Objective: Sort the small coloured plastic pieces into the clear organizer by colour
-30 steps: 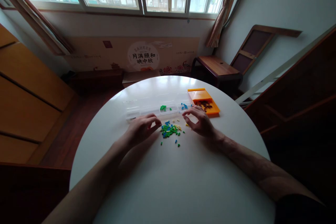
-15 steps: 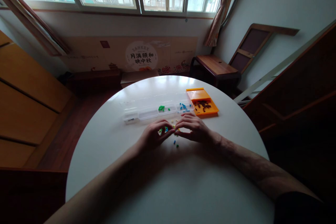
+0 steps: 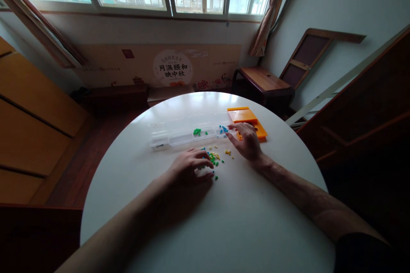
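My left hand rests low over the table, fingers curved and apart, the fingertips beside a small blue brick. Just past those fingertips lies a loose pile of tiny green, yellow and blue bricks, partly hidden by the hand. A single green brick sits nearer to me. My right hand hovers at the right end of a clear compartment box, thumb and fingers spread. Below its fingertips are blue bricks in the end compartment. Green bricks occupy another compartment.
An orange box with dark pieces stands behind my right hand, its lid part at the back. A few yellow bricks lie right of the pile. Everything is on a round white table. A wooden chair stands beyond.
My hands have separated. The right hand moved right and away from me to the blue compartment, and its fingers spread. The left hand dropped slightly toward the blue brick. More of the pile shows.
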Tool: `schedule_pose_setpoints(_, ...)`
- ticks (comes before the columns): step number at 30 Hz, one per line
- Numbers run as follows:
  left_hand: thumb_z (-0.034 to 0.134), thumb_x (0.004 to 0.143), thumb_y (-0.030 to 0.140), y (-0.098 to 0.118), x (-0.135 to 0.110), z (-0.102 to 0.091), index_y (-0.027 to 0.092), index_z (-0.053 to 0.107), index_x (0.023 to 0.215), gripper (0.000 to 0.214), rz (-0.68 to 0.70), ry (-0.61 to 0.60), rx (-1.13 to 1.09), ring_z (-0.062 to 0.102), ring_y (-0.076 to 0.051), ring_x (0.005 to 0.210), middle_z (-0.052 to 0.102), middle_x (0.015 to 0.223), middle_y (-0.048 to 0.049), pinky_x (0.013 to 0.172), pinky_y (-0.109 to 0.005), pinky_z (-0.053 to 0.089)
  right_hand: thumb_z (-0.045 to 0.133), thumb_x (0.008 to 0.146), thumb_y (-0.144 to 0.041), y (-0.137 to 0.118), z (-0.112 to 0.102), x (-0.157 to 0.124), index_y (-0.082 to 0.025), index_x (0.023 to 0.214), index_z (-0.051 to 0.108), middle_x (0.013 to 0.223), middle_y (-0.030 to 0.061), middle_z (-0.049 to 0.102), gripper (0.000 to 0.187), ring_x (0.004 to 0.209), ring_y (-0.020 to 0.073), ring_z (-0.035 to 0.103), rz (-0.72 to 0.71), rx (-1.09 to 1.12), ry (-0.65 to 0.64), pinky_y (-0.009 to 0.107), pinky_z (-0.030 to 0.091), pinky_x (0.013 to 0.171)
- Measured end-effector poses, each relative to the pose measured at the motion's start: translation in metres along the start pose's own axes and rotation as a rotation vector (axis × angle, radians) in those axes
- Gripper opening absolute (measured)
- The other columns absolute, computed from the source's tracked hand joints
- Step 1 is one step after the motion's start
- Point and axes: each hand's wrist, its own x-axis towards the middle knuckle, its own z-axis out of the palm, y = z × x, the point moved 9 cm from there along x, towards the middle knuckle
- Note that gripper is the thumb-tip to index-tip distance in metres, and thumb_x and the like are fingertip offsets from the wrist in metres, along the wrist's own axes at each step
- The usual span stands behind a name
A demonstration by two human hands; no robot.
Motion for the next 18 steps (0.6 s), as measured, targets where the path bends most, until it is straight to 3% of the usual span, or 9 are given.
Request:
schedule_pose_setpoints(9,0.072,0.104,0.035,0.006,0.002,0.002,0.030,0.086,0.102,0.015,0.006,-0.068,-0.026,0.074,-0.017,0.089,0.081,0.106,-0.0046,0.086,-0.030,0.057,0.067,0.101,-0.025,-0.017,0.007,-0.008,-0.025,0.115,0.073,0.110,0.0071,0.078,0.015,0.110,0.0305,0.070,-0.053,0.067,-0.067,0.050,0.051,0.110)
schedule_pose_setpoints(12,0.073,0.104,0.034,0.003,0.002,-0.001,0.028,0.085,0.102,0.014,0.003,0.013,-0.043,0.075,-0.017,0.087,0.082,0.104,-0.0052,0.085,-0.030,0.058,0.066,0.103,-0.025,-0.030,0.006,-0.009,-0.025,0.116,0.073,0.113,0.0079,0.078,0.015,0.112,0.0291,0.071,-0.133,0.167,-0.102,0.048,0.055,0.107)
schedule_pose_setpoints(18,0.070,0.108,0.035,-0.017,0.001,-0.008,0.022,0.084,0.105,0.019,-0.103,0.200,-0.210,0.074,-0.016,0.082,0.079,0.098,-0.0085,0.077,-0.029,0.059,0.075,0.103,-0.035,-0.071,0.016,-0.020,-0.028,0.114,0.075,0.108,0.0055,0.082,0.014,0.103,0.0250,0.076,-0.418,0.298,-0.326,0.044,0.059,0.099)
